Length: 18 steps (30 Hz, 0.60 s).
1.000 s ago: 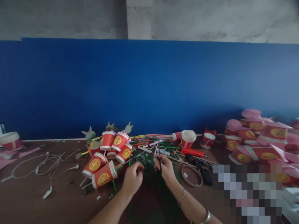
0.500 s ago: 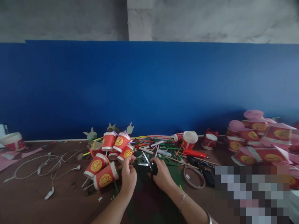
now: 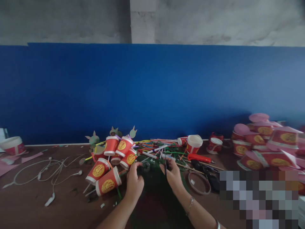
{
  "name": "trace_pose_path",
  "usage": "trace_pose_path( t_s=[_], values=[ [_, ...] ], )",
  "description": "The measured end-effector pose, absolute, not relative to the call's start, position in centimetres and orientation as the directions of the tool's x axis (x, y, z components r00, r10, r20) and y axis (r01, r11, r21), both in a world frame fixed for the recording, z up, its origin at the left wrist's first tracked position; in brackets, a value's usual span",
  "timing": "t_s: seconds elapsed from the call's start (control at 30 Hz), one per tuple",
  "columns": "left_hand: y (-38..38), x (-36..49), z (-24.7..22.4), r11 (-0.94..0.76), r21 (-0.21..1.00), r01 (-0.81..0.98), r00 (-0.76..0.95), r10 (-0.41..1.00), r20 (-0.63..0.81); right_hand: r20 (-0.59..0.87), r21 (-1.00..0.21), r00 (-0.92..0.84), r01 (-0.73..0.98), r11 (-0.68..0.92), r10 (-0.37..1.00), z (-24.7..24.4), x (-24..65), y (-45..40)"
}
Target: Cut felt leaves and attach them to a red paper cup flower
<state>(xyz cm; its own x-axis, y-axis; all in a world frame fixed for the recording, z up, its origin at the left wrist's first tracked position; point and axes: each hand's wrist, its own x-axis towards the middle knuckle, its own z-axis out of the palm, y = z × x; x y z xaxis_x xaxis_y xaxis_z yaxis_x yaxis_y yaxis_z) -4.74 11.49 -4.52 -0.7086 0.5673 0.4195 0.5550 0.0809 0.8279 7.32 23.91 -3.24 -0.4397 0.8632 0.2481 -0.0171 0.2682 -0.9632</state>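
Dim room, grey above blue, on my feed.
I see a rough grey concrete wall [image 3: 71, 22] with a paler grey vertical pillar [image 3: 143, 27], a smooth, wide blue partition [image 3: 152, 92] lightening rightward, and a dark brown tabletop [image 3: 71, 213] below it.

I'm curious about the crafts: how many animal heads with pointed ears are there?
3: a left head left of the red cups, a middle head behind them, and a right head at their upper right. Others may be hidden.

Pale loop [image 3: 199, 183] and red tool [image 3: 200, 158] crowd the right hand's [image 3: 173, 174] outer side.
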Motion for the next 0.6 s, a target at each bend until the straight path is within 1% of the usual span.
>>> trace_pose_path(
  t_s=[0.1, 0.17, 0.27, 0.37, 0.47, 0.53, 0.6],
  values=[
    [11.4, -4.5, -4.5, 0.112, 0.795, 0.597, -0.684, 0.588, 0.431, 0.265, -0.957, -0.343, 0.024, 0.290, 0.901, -3.4, 7.5, 24.2],
    [11.4, -4.4, -4.6, 0.120, 0.784, 0.610, -0.677, 0.593, 0.436, 0.283, -0.945, -0.318, 0.068, 0.320, 0.905, -3.5, 7.6, 24.2],
    [11.5, -4.3, -4.6, 0.109, 0.790, 0.604, -0.677, 0.593, 0.436, 0.323, -0.915, -0.309, 0.139, 0.378, 0.895, -3.3, 7.7, 24.0],
    [11.6, -4.5, -4.8, 0.069, 0.817, 0.572, -0.687, 0.585, 0.431, 0.388, -0.884, -0.287, 0.151, 0.442, 0.876, -3.1, 7.8, 23.7],
    [11.7, -4.9, -4.9, -0.022, 0.890, 0.455, -0.746, 0.537, 0.394, 0.414, -0.875, -0.314, 0.122, 0.468, 0.855, -2.8, 7.8, 23.4],
    [11.7, -5.3, -4.8, -0.109, 0.940, 0.323, -0.796, 0.507, 0.332, 0.398, -0.885, -0.376, 0.085, 0.458, 0.837, -2.7, 7.8, 23.1],
    [11.7, -5.5, -4.6, -0.183, 0.964, 0.192, -0.821, 0.508, 0.259, 0.360, -0.905, -0.465, 0.038, 0.425, 0.809, -2.6, 7.7, 22.6]
  ],
)
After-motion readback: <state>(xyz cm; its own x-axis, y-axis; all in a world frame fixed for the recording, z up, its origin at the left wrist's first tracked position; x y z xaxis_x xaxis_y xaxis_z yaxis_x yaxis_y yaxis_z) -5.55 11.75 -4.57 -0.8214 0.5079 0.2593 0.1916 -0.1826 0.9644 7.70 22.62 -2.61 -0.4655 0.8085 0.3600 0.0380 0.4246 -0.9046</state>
